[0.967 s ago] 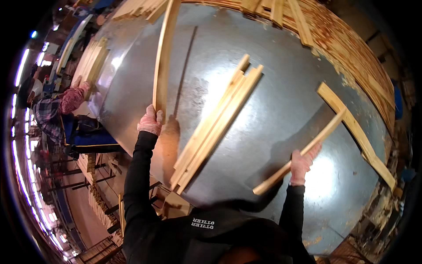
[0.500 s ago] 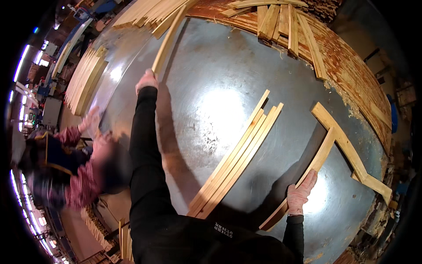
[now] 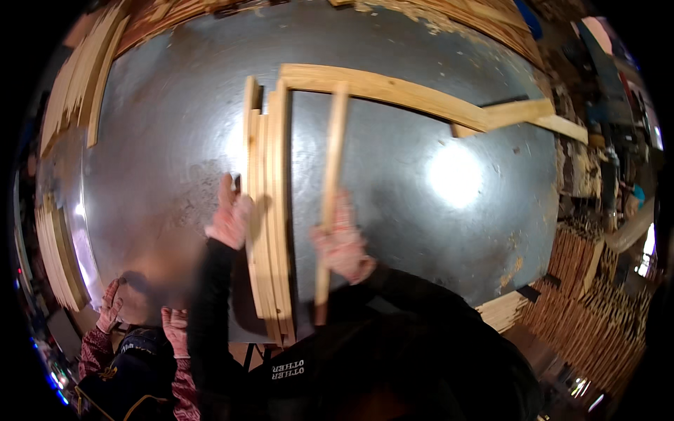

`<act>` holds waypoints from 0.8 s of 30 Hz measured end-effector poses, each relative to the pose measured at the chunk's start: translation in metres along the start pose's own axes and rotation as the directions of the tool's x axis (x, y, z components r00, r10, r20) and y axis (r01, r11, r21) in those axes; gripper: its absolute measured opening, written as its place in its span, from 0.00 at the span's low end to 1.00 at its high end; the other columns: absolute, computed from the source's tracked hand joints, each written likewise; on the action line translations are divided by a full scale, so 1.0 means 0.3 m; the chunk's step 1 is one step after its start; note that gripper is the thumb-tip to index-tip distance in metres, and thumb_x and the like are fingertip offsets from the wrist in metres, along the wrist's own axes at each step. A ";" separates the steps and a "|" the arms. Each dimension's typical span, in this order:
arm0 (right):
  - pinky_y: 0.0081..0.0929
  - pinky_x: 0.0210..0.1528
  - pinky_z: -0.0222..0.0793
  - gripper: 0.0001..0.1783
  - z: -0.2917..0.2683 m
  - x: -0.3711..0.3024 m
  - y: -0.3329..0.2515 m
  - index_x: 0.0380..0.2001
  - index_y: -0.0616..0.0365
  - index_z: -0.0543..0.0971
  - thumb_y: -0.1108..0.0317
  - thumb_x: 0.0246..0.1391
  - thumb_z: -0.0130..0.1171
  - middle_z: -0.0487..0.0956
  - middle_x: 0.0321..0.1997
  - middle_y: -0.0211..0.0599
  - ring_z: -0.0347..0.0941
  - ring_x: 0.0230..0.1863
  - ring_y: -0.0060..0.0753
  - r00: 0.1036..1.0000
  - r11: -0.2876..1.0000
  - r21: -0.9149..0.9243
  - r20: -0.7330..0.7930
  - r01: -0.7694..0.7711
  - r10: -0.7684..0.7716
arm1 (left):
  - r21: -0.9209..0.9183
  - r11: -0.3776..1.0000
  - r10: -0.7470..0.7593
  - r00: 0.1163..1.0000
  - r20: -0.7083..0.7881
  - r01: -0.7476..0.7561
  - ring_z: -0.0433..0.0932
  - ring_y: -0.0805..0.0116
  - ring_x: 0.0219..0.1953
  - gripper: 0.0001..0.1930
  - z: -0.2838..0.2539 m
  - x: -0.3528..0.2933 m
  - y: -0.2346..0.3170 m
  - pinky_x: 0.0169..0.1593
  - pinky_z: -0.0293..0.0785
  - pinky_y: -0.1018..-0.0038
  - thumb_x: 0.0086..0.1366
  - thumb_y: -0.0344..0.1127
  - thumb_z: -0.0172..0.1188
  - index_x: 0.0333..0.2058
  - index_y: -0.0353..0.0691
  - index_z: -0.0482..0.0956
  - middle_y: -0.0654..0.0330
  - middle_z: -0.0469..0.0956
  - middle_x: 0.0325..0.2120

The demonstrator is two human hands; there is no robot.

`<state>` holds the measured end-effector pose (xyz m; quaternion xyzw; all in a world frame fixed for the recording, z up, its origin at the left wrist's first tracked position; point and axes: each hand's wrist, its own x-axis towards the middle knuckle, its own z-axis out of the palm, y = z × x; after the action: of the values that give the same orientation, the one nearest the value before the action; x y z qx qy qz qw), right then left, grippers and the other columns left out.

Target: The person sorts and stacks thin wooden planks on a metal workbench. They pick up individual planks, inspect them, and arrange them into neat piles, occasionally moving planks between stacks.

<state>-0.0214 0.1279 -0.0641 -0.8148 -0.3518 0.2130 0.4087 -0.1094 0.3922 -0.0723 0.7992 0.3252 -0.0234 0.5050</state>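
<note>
Several pale wooden slats [image 3: 263, 210] lie side by side on a grey metal table. My left hand [image 3: 230, 216], in a pinkish glove, is at their left edge with fingers stretched and apart. To their right, my gloved right hand [image 3: 344, 242] is closed around a single wooden strip [image 3: 335, 154], slightly blurred by motion. The strip's far end meets a longer board [image 3: 393, 90] running across to the right. That board's left end is close to the far end of the slats. At its right end it meets a short angled piece [image 3: 519, 112].
A co-worker's gloved hands [image 3: 175, 330] rest near the table's left front edge. Stacked boards [image 3: 77, 77] lie at the far left, with another stack [image 3: 60, 259] nearer. Piles of sticks [image 3: 590, 295] stand right of the table [image 3: 435, 259]. Wood shavings [image 3: 414, 21] litter the far edge.
The view has turned. My left hand has let go of a long strip at the far left and come to the slats. My right hand still holds its strip, now closer to the slats.
</note>
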 end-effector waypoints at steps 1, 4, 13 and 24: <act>0.36 0.66 0.57 0.43 0.063 -0.015 -0.039 0.71 0.62 0.48 0.59 0.59 0.55 0.58 0.70 0.54 0.58 0.65 0.48 0.996 0.997 0.071 0.079 -0.041 0.035 | 0.031 0.999 0.024 1.000 -0.010 -0.024 0.62 0.56 0.63 0.48 0.065 -0.080 0.085 0.63 0.65 0.67 0.61 0.50 0.62 0.70 0.36 0.44 0.47 0.60 0.63; 0.37 0.73 0.48 0.42 -0.005 0.072 -0.006 0.69 0.62 0.54 0.45 0.61 0.50 0.63 0.68 0.54 0.56 0.70 0.53 0.928 0.989 0.028 0.344 0.142 -0.143 | 0.288 0.944 -0.132 0.984 -0.116 0.160 0.51 0.50 0.71 0.61 0.141 -0.170 0.273 0.69 0.55 0.65 0.51 0.49 0.72 0.70 0.35 0.35 0.41 0.49 0.68; 0.48 0.59 0.63 0.33 -0.917 0.496 0.378 0.53 0.60 0.74 0.45 0.51 0.58 0.78 0.49 0.55 0.74 0.52 0.52 0.963 0.723 -0.669 0.042 -0.172 0.268 | 0.188 0.963 0.247 0.914 -0.321 -0.194 0.67 0.46 0.59 0.45 0.346 -0.278 0.573 0.60 0.67 0.58 0.59 0.40 0.66 0.69 0.35 0.49 0.41 0.63 0.60; 0.45 0.52 0.70 0.49 -0.898 0.292 0.559 0.60 0.62 0.58 0.45 0.43 0.70 0.77 0.45 0.53 0.75 0.47 0.51 0.606 0.829 -0.017 -0.691 -0.560 0.395 | -0.801 0.530 -0.185 0.960 0.212 0.279 0.77 0.71 0.39 0.19 0.860 -0.104 0.518 0.46 0.74 0.73 0.60 0.32 0.64 0.49 0.32 0.76 0.61 0.79 0.38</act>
<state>0.2745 -0.0160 -0.0512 -0.9413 0.0258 -0.0300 0.3352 0.0255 0.1212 -0.0639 0.4181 0.3754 0.0237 0.8269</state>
